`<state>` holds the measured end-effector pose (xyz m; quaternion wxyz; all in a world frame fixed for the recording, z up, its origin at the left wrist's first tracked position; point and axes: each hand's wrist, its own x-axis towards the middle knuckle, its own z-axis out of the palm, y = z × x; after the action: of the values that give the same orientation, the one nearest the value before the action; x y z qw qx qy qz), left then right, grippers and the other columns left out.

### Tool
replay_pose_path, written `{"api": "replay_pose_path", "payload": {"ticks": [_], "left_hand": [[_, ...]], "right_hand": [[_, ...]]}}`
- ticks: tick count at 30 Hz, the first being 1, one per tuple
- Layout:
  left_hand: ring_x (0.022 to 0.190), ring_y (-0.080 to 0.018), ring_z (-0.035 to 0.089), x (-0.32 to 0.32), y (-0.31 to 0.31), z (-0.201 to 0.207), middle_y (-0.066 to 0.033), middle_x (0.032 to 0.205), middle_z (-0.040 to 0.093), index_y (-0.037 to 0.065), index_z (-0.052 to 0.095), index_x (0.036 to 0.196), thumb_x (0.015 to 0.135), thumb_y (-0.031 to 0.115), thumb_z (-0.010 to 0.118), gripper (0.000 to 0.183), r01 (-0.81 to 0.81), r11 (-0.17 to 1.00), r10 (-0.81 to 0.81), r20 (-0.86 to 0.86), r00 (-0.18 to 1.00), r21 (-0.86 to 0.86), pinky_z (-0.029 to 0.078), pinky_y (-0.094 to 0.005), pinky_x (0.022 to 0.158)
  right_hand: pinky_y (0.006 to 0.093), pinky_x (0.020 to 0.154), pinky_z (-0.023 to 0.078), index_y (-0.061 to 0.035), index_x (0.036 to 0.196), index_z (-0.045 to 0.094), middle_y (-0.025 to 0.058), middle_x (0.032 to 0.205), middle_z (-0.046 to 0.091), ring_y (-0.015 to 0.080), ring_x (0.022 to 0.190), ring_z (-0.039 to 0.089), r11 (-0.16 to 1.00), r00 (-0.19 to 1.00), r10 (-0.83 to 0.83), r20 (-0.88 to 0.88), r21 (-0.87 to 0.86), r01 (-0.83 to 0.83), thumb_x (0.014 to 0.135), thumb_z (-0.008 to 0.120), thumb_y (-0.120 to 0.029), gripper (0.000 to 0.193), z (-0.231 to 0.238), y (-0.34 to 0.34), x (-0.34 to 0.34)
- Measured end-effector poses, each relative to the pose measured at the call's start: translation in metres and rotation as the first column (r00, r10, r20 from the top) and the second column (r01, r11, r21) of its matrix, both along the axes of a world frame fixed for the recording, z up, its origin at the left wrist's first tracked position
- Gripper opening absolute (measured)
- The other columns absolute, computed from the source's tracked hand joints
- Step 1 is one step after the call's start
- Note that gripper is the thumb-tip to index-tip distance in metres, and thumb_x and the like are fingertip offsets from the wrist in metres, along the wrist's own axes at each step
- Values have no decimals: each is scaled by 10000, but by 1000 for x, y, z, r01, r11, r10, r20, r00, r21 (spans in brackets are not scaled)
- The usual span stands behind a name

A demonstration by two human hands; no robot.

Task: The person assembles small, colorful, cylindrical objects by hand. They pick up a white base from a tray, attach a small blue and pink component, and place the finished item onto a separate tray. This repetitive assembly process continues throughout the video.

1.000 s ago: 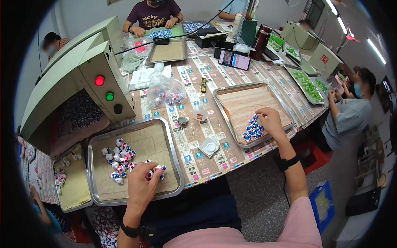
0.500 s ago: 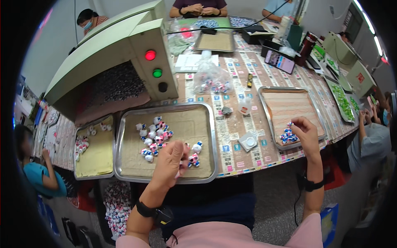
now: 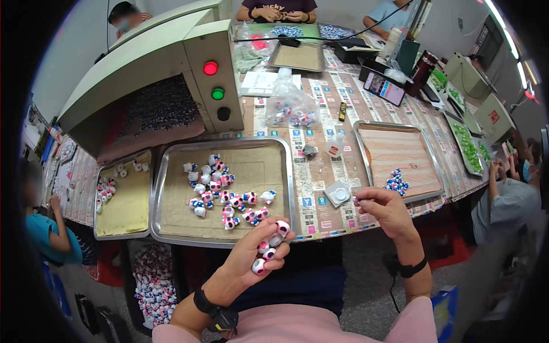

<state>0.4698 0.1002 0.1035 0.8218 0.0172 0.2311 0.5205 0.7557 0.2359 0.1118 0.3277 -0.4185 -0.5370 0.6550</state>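
Note:
My left hand (image 3: 243, 257) is turned palm up at the front edge of the large metal tray (image 3: 263, 163). Its fingers curl round several small toy figures (image 3: 269, 253), white with pink and dark markings. More such figures (image 3: 214, 186), some with blue parts, lie loosely on the tray's brown lining. To the right, my right hand (image 3: 390, 212) is closed in a pinch over the table. A tiny pinkish piece (image 3: 358, 202) shows at its fingertips, too small to name. Behind that hand, a pile of little blue, white and pink pieces (image 3: 396, 183) rests in the right tray (image 3: 394, 151).
A machine with red and green lights (image 3: 211, 51) stands behind the large tray. A yellow-lined tray (image 3: 128, 208) sits at left, above a bin of figures (image 3: 154, 286). Between the trays are a small white round container (image 3: 338, 193) and a bottle (image 3: 334, 145). Co-workers sit around.
My left hand has come nearer and turned over, showing the figures in its palm. My right hand has moved left, away from the pile in the right tray, with a tiny piece at its fingertips.

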Motion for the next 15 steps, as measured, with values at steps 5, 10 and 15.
{"api": "replay_pose_path", "payload": {"ticks": [5,10,15], "left_hand": [[678,-142,472,9,-8,1,-116,947,571,53,552,1132,983,227,513,232,-28,986,58,177,983,-164,375,-208,413],[784,-168,552,16,-10,6,-103,975,584,84,534,1188,977,216,546,249,-116,954,177,204,963,-278,411,-229,464],[772,-143,519,18,-15,-6,-106,1002,575,85,548,1183,980,188,531,229,-50,971,115,274,955,-232,401,-189,448]], "right_hand": [[232,749,512,24,1034,681,63,951,672,120,857,636,966,979,-62,195,257,10,833,684,-3,202,-4,6,-13],[258,704,509,-13,962,702,90,861,663,167,795,650,819,876,-182,447,561,-117,798,687,4,165,-2,9,-31],[363,731,504,-17,893,700,128,869,657,285,836,642,682,788,-235,569,674,-283,774,684,-20,120,-14,17,-40]]}}
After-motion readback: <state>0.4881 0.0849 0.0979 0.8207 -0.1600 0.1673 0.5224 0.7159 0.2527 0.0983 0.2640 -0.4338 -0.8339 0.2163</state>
